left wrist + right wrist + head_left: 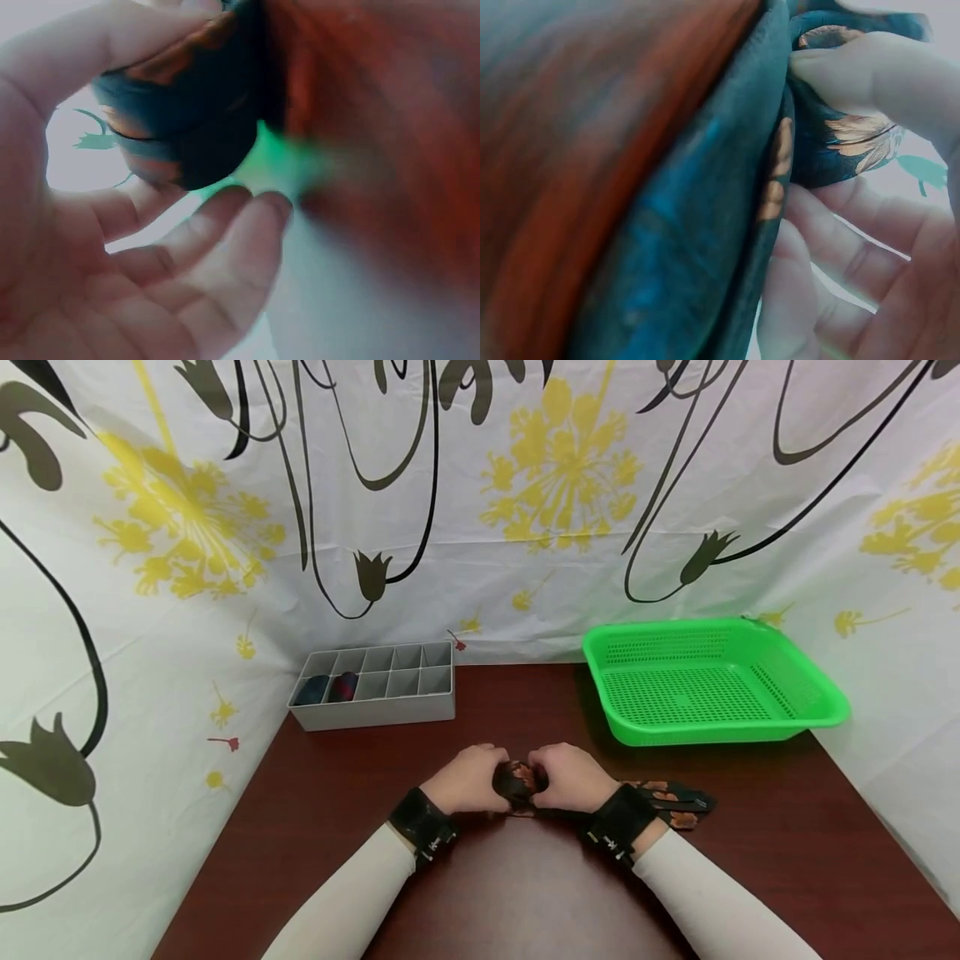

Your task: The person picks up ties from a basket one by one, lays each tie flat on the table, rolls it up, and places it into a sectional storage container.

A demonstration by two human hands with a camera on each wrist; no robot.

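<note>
Both hands, left hand (468, 779) and right hand (572, 777), grip the dark leaf-patterned fabric roll (516, 782), fingers (225, 225) curled around it; rolling appears underway, and the unrolled tail (675, 799) likely needs winding in.

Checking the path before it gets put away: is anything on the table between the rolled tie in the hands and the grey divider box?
Nothing visible. The rolled tie, held by the left hand and right hand, faces bare table up to the divider box.

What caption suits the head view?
Both hands, left hand and right hand, grip a rolled dark patterned cloth on a brown table.
</note>
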